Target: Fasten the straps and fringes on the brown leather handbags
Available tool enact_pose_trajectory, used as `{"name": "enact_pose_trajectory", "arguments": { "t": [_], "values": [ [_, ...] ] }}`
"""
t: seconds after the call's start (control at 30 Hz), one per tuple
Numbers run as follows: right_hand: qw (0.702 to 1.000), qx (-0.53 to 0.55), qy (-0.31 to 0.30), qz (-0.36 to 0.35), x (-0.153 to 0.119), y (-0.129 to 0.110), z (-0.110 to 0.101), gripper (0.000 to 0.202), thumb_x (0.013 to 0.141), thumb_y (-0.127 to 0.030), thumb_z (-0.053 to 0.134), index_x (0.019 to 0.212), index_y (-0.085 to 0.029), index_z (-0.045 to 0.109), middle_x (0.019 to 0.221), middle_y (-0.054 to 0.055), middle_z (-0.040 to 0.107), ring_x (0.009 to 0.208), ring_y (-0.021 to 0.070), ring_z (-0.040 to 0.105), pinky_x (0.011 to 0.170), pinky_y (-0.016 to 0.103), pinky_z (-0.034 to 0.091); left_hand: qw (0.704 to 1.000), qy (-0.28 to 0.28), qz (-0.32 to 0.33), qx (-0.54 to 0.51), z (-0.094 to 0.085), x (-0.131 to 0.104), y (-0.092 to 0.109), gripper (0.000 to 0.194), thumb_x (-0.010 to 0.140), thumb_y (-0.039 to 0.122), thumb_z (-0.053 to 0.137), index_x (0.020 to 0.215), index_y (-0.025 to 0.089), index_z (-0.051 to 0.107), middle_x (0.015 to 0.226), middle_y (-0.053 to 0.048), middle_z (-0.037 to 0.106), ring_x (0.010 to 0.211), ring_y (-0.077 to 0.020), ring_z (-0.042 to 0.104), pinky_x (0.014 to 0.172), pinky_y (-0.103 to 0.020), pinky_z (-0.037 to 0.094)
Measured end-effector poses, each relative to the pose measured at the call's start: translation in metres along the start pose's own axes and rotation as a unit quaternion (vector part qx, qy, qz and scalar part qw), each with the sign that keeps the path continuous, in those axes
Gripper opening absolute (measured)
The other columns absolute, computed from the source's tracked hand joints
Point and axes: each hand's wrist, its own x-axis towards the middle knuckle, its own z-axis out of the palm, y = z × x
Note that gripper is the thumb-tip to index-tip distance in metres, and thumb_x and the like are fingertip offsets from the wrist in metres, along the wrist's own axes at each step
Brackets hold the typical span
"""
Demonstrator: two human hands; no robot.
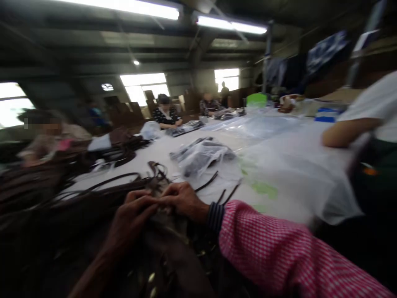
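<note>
Brown goods (182, 256), left hand (132, 212) and right hand (186, 202) pinched on them

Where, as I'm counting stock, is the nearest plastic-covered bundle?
The bundle lies near the middle of the head view, on the table beyond the right hand.

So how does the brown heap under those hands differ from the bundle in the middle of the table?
The brown heap lies uncovered, while the bundle shows through cloudy plastic. The heap fills far more of the view than the bundle. The left hand and right hand are at the heap; neither touches the bundle. Both contain dark material.
</note>
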Motion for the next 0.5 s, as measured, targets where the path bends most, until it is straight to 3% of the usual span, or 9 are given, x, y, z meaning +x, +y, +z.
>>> {"name": "enact_pose_trajectory", "arguments": {
  "t": [0.1,0.27,0.5],
  "values": [
    [1.0,-0.004,0.016,-0.01,-0.005,-0.003,0.004,0.025,0.071,-0.035,0.081,0.07,-0.015,0.066,0.054,-0.004,0.061,0.043,0.0071,0.05,0.043,0.019,0.037,0.998,0.003,-0.026,-0.061,-0.002,-0.013,-0.001,0.016,0.083,0.038,0.07,0.084,0.025,0.08,0.109,-0.006,0.06,0.108,-0.0238,0.061,0.1,-0.039,0.05],
    [1.0,0.005,-0.016,-0.001,-0.013,-0.002,0.009,0.025,0.074,-0.033,0.08,0.069,-0.015,0.064,0.055,-0.004,0.061,0.042,0.0048,0.045,0.042,0.018,0.032,0.99,0.033,-0.027,-0.135,0.011,-0.016,0.008,0.009,0.081,0.018,0.071,0.078,0.021,0.079,0.106,-0.006,0.057,0.106,-0.0201,0.059,0.1,-0.035,0.047],
    [0.999,-0.013,-0.02,0.029,-0.014,-0.003,0.005,0.031,0.071,-0.039,0.081,0.07,-0.016,0.06,0.062,-0.001,0.067,0.042,0.0058,0.046,0.039,0.018,0.028,0.992,0.037,-0.01,-0.118,0.014,-0.021,0.005,0.008,0.082,0.017,0.073,0.078,0.021,0.078,0.106,-0.006,0.057,0.106,-0.0202,0.059,0.098,-0.035,0.047]
  ]
}}
